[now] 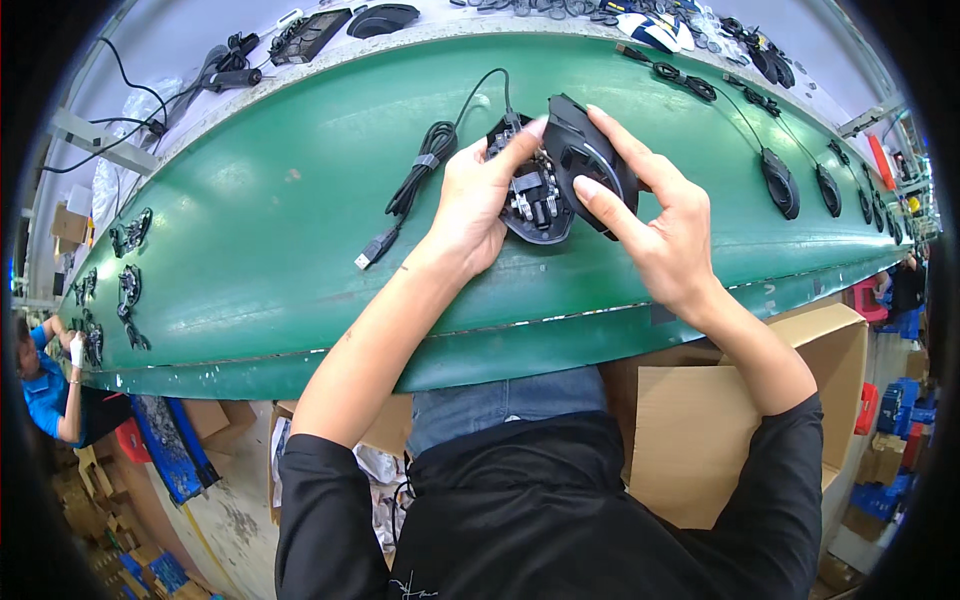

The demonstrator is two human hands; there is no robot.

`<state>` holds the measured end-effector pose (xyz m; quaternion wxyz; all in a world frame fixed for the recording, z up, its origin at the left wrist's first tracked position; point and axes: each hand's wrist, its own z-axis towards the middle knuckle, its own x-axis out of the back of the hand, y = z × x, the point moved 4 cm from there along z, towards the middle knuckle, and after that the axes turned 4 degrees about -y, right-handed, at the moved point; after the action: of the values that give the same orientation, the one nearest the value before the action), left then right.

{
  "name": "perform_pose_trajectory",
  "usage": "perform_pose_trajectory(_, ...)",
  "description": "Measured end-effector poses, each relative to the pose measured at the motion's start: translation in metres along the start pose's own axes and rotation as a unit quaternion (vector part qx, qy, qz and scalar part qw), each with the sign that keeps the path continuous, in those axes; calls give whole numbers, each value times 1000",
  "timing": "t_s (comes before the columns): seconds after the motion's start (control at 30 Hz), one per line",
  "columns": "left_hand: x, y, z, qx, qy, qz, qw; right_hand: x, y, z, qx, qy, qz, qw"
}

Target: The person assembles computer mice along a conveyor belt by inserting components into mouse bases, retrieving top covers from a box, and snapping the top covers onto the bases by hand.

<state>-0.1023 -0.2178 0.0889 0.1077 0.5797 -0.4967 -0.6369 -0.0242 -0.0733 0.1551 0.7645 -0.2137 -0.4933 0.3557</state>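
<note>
My left hand (468, 205) grips the lower half of a computer mouse (540, 232), its inner parts exposed. The fingers of my right hand (668, 225) are closed around the black top shell of the mouse (568, 125), which is tilted just right of the base. The shell and base overlap in view; I cannot tell whether they touch along the hidden edge. From the base's far end runs a black cable (425, 165), tied in a bundle left of my left hand. Its USB plug (374, 250) rests on the green belt (290, 215).
Several corded mice (780, 185) lie along the belt at right. Opened mouse assemblies (130, 235) sit at far left, near another person (48, 375). Loose parts and a black tray (308, 38) line the far ledge. A cardboard box (685, 440) stands below the near edge.
</note>
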Motion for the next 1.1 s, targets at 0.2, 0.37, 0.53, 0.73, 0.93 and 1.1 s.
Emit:
perform_pose_trajectory(0.2, -18, -3, -10, 11, -68, -85, 994, -6, -2, -2, 26, -6, -48, 998)
perform_pose_trajectory(0.37, -30, -3, -19, -70, -90, -37, 993, -10, -10, -11, 143, 8, -165, 976)
perform_pose_trajectory(0.53, -37, -2, -33, -186, -82, 63, 977, -14, -16, -12, 175, 21, -117, 977)
perform_pose_trajectory(0.73, -40, 6, -40, -240, -94, 112, 960, -11, -18, -12, 188, -2, -61, 980)
perform_pose_trajectory(0.93, -37, 12, -31, -232, -161, 102, 954, -7, -24, -6, 178, 4, -38, 983)
perform_pose_trajectory(1.1, -35, 4, -29, -182, -99, 75, 976, -5, -22, -4, 94, -54, 12, 994)
